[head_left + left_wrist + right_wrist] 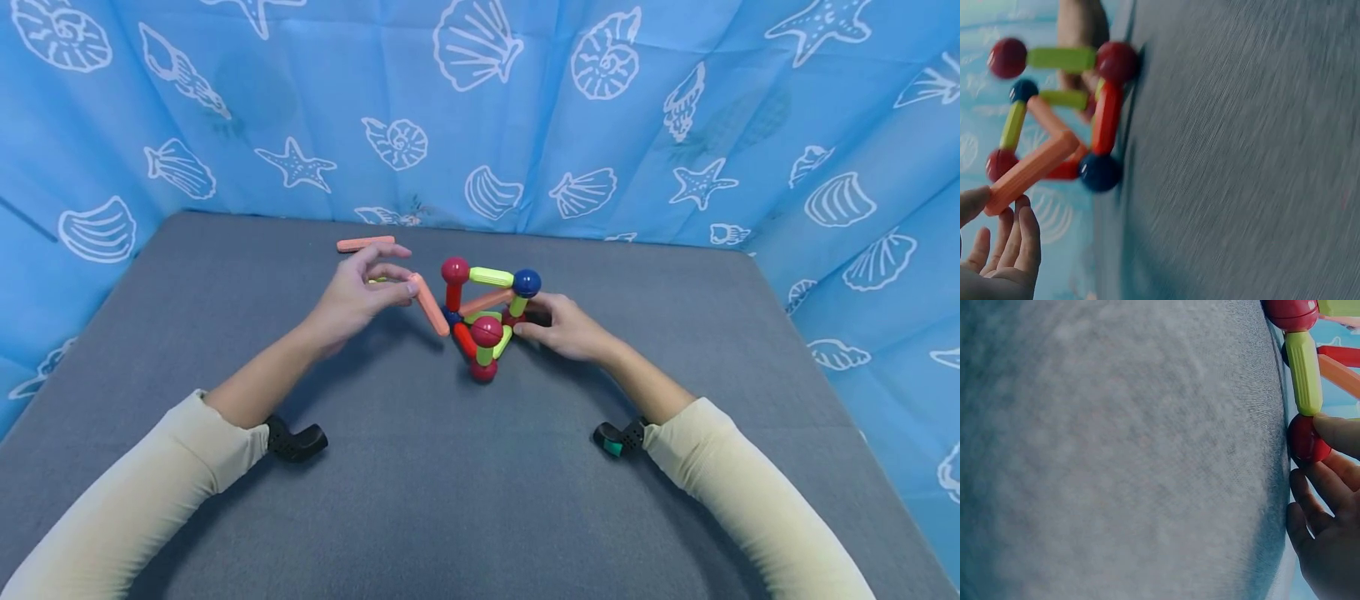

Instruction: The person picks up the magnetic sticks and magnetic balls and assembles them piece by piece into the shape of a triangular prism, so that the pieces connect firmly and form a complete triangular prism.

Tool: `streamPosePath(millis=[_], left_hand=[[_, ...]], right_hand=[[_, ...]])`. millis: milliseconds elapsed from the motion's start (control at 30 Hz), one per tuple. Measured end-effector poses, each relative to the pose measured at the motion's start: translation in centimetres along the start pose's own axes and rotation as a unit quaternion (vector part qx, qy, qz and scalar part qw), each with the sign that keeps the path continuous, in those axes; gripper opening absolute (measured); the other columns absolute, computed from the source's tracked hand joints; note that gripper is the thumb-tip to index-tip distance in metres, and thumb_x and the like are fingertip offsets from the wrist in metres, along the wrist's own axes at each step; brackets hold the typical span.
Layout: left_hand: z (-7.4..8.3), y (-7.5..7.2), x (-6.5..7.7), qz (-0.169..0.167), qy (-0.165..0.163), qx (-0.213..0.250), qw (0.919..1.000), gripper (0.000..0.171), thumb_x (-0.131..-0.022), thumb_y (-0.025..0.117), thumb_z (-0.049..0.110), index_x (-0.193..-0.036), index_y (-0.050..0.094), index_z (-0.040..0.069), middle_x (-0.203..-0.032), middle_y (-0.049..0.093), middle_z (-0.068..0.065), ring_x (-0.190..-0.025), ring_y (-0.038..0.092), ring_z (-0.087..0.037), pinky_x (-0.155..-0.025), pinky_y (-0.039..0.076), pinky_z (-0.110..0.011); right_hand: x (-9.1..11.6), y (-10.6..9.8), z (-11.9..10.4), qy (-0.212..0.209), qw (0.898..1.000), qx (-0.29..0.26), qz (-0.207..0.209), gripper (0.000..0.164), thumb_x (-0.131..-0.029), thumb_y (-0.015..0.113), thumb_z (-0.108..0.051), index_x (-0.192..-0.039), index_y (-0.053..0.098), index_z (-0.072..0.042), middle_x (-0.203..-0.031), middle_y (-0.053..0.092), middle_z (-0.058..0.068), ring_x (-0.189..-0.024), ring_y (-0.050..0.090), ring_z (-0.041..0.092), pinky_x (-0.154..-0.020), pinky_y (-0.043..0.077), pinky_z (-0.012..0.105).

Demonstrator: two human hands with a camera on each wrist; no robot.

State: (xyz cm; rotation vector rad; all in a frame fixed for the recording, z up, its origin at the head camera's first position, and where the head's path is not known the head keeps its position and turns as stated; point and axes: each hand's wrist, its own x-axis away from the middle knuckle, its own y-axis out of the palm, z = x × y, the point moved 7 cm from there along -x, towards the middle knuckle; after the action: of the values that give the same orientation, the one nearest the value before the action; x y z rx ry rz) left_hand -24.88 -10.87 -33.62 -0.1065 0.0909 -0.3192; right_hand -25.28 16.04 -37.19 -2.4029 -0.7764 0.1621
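Observation:
A structure of magnetic rods and balls (486, 321) stands mid-table: red and blue balls joined by green, red and orange rods. My left hand (408, 283) pinches the upper end of a loose orange rod (429, 305); the rod's lower end meets the blue ball (1099, 172) at the structure's base. In the left wrist view the same orange rod (1032, 170) slants from my left hand (997, 203) to the structure (1072, 106). My right hand (525, 325) grips a red base ball (1305, 439) on the structure's right side, with the thumb (1338, 432) on it, below a green rod (1304, 372).
Another orange rod (365, 243) lies on the grey table (420, 500) behind my left hand. A bit of yellow-green rod (375, 280) shows behind the left fingers. Blue shell-print cloth (525, 125) walls the table's back and sides.

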Motion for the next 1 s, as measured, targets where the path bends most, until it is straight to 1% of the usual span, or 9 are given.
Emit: streamPosePath(millis=[100, 167, 233, 433, 567, 667, 867, 1000], left_hand=[[-0.3, 1.4, 0.1, -0.014, -0.007, -0.001, 0.9999, 0.050, -0.095, 0.069, 0.013, -0.139, 0.047, 0.007, -0.118, 0.065, -0.017, -0.103, 0.068, -0.028, -0.089, 0.055, -0.037], [-0.4, 2.2, 0.2, -0.014, -0.009, 0.001, 0.9999, 0.050, -0.094, 0.069, 0.012, -0.138, 0.047, 0.007, -0.118, 0.065, -0.016, -0.102, 0.069, -0.026, -0.089, 0.055, -0.036], [-0.6, 2.8, 0.2, -0.008, -0.009, 0.007, 0.9999, 0.049, -0.093, 0.070, 0.012, -0.137, 0.048, 0.007, -0.116, 0.066, -0.016, -0.101, 0.069, -0.024, -0.087, 0.056, -0.033], [-1.0, 4.2, -0.1, 0.014, -0.001, 0.015, 0.9998, 0.050, -0.091, 0.073, 0.011, -0.135, 0.049, 0.009, -0.107, 0.069, -0.015, -0.095, 0.071, -0.024, -0.086, 0.056, -0.032], [-0.9, 4.7, -0.2, 0.032, 0.010, 0.023, 0.9992, 0.055, -0.090, 0.073, 0.008, -0.138, 0.046, 0.008, -0.104, 0.069, -0.017, -0.094, 0.071, -0.022, -0.086, 0.056, -0.031], [-0.8, 5.0, -0.3, 0.044, 0.010, 0.024, 0.9987, 0.058, -0.090, 0.074, 0.008, -0.140, 0.044, 0.008, -0.104, 0.070, -0.018, -0.095, 0.070, -0.022, -0.087, 0.055, -0.031], [-0.6, 5.1, -0.3, 0.065, -0.007, 0.019, 0.9977, 0.058, -0.088, 0.076, 0.011, -0.139, 0.047, 0.011, -0.103, 0.072, -0.014, -0.097, 0.071, -0.022, -0.089, 0.055, -0.034], [-0.7, 5.0, -0.5, 0.066, -0.014, -0.003, 0.9977, 0.058, -0.088, 0.078, 0.016, -0.139, 0.051, 0.014, -0.099, 0.074, -0.011, -0.094, 0.072, -0.019, -0.085, 0.056, -0.033]], right_hand=[[0.0, 0.0, 0.0, 0.000, 1.000, -0.002, 0.000, 0.045, -0.097, 0.063, -0.008, -0.139, 0.051, 0.002, -0.133, 0.060, 0.019, -0.129, 0.053, 0.032, -0.110, 0.037, 0.050], [0.0, 0.0, 0.0, 0.000, 1.000, -0.002, 0.001, 0.045, -0.097, 0.063, -0.008, -0.139, 0.051, 0.002, -0.133, 0.060, 0.019, -0.128, 0.053, 0.032, -0.110, 0.037, 0.050], [0.0, 0.0, 0.0, -0.002, 1.000, -0.002, 0.001, 0.044, -0.097, 0.063, -0.007, -0.139, 0.051, 0.002, -0.133, 0.060, 0.019, -0.128, 0.053, 0.032, -0.109, 0.038, 0.049], [0.0, 0.1, -0.1, -0.007, 1.000, 0.000, 0.004, 0.044, -0.097, 0.063, -0.007, -0.138, 0.052, 0.002, -0.132, 0.061, 0.019, -0.128, 0.054, 0.032, -0.109, 0.038, 0.049], [0.1, 0.1, -0.2, -0.013, 1.000, -0.001, 0.006, 0.043, -0.097, 0.063, -0.007, -0.137, 0.052, 0.003, -0.131, 0.061, 0.020, -0.127, 0.054, 0.034, -0.108, 0.039, 0.051], [0.1, 0.1, -0.2, -0.021, 1.000, -0.004, 0.007, 0.043, -0.097, 0.063, -0.006, -0.136, 0.052, 0.005, -0.130, 0.061, 0.022, -0.127, 0.054, 0.036, -0.108, 0.039, 0.052], [0.1, 0.0, -0.3, -0.017, 1.000, -0.005, 0.010, 0.042, -0.096, 0.064, -0.006, -0.136, 0.053, 0.004, -0.130, 0.061, 0.022, -0.127, 0.054, 0.036, -0.108, 0.039, 0.053], [0.2, 0.0, -0.4, -0.016, 1.000, -0.005, 0.010, 0.043, -0.096, 0.064, -0.006, -0.136, 0.052, 0.004, -0.130, 0.061, 0.022, -0.127, 0.054, 0.036, -0.108, 0.038, 0.053]])
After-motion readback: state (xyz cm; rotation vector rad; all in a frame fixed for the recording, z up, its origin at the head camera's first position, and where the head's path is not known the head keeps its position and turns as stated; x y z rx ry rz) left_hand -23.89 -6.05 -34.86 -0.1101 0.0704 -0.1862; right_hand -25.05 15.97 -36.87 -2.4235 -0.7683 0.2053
